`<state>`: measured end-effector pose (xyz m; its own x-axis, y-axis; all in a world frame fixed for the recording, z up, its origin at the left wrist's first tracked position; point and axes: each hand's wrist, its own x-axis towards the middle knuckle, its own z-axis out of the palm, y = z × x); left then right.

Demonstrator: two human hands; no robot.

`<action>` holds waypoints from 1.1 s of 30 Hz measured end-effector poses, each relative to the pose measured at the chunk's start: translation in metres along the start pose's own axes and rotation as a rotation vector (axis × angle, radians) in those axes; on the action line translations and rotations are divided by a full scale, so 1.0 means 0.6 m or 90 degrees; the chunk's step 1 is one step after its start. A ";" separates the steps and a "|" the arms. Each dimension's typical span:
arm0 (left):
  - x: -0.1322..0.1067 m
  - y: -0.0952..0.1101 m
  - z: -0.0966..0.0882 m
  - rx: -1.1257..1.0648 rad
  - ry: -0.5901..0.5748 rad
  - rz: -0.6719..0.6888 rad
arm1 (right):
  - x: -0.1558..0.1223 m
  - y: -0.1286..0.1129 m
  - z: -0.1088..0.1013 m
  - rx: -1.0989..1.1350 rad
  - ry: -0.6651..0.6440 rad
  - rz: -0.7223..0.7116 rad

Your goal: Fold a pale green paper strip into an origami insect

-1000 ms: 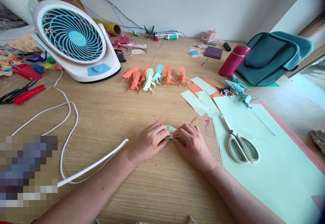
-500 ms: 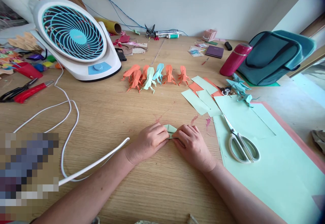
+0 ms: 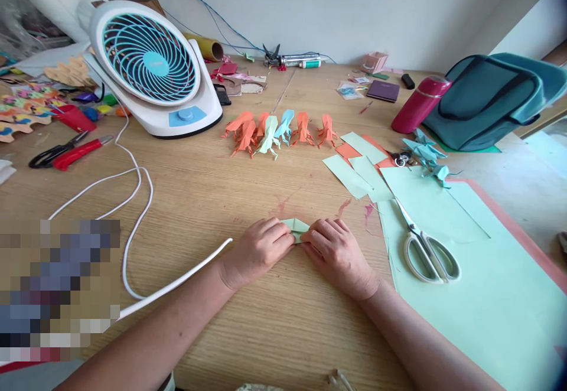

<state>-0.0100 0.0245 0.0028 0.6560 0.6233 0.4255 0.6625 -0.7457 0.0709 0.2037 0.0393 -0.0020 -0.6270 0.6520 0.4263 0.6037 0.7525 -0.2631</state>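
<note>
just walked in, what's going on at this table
A person pinches a small piece of pale green paper between the fingers of the left hand and right hand, at the wooden table. The paper looks partly folded, though the fingers hide some of it. Beyond the hands stand folded paper figures in orange, green and blue. To the right, scissors lie on large green sheets.

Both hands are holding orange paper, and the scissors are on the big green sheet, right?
No: the head view shows the left hand and right hand holding pale green paper, not orange. The scissors do lie on the big green sheet.
</note>
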 end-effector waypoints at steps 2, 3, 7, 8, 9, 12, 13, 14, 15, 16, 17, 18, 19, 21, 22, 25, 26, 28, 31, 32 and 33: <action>-0.001 0.001 -0.001 0.008 -0.009 -0.002 | -0.001 0.001 0.000 0.014 -0.003 0.003; -0.002 0.002 -0.001 0.012 -0.014 -0.003 | -0.002 0.002 -0.001 0.033 -0.002 0.005; -0.003 0.000 -0.002 0.029 -0.025 0.003 | -0.005 0.009 -0.008 0.197 0.078 0.096; -0.003 0.000 -0.002 0.032 -0.024 0.007 | -0.005 0.011 -0.010 0.229 0.115 0.135; -0.003 -0.001 -0.001 0.034 -0.020 0.012 | -0.005 0.012 -0.012 0.244 0.148 0.167; -0.004 -0.001 0.000 0.040 -0.009 0.016 | -0.005 0.011 -0.016 0.223 0.175 0.178; -0.004 -0.001 0.001 0.041 -0.009 0.016 | -0.005 0.009 -0.016 0.202 0.163 0.155; -0.005 -0.001 0.001 0.042 -0.009 0.015 | -0.005 0.007 -0.015 0.172 0.146 0.123; -0.005 -0.001 0.001 0.041 -0.011 0.014 | -0.005 0.004 -0.014 0.132 0.126 0.094; -0.005 -0.001 0.001 0.040 -0.014 0.013 | -0.005 0.002 -0.013 0.087 0.106 0.074; -0.005 0.000 0.001 0.038 -0.018 0.013 | -0.005 0.001 -0.011 0.045 0.084 0.066; -0.005 0.000 0.001 0.037 -0.023 0.012 | -0.006 0.001 -0.009 0.014 0.063 0.070; -0.005 0.000 0.000 0.035 -0.027 0.012 | -0.006 0.002 -0.008 -0.002 0.045 0.082; -0.005 -0.001 -0.001 0.032 -0.033 0.015 | -0.006 0.005 -0.005 0.002 0.025 0.100; -0.005 -0.001 -0.001 0.029 -0.034 0.016 | -0.006 0.006 -0.005 0.018 0.021 0.098; -0.006 -0.002 -0.002 0.014 -0.038 0.012 | -0.007 0.007 -0.005 0.087 0.001 0.061; -0.006 -0.002 -0.002 0.008 -0.038 0.008 | -0.007 0.006 -0.006 0.109 -0.010 0.045; -0.006 -0.003 -0.004 -0.009 -0.037 -0.003 | -0.006 0.004 -0.008 0.134 -0.038 0.019; -0.005 -0.003 -0.006 -0.045 -0.040 -0.026 | -0.003 0.002 -0.010 0.122 -0.065 -0.007; -0.004 -0.004 -0.007 -0.056 -0.041 -0.033 | -0.002 0.002 -0.010 0.113 -0.068 -0.010; -0.004 -0.004 -0.008 -0.065 -0.042 -0.037 | -0.002 0.001 -0.010 0.104 -0.070 -0.012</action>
<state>-0.0147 0.0237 0.0059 0.6425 0.6772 0.3586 0.6618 -0.7263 0.1859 0.2078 0.0388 0.0026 -0.6929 0.6375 0.3368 0.5097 0.7635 -0.3966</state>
